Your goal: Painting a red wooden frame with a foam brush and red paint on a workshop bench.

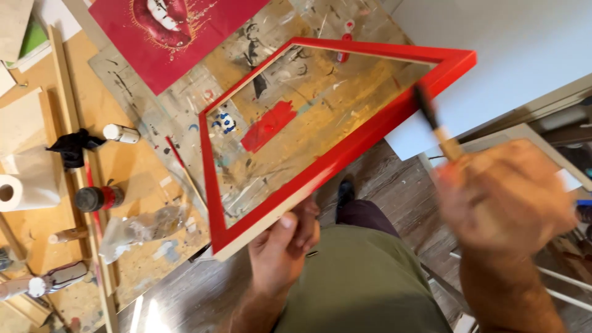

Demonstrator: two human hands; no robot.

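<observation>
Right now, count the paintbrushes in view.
2: one paintbrush in the blurred right hand, tip at the red frame; one thin red-handled brush lying on the worktable. Clutter may hide others.

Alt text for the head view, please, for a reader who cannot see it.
Left hand holds a red picture frame by its lower edge while the blurred right hand puts a paintbrush to its outer edge, above a paint-spattered workbench with a paper towel roll.

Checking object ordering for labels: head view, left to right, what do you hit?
White paper towel roll → dark paint bottle with red band → left hand gripping the red wooden picture frame → wooden-handled paintbrush → blurred right hand.
</observation>
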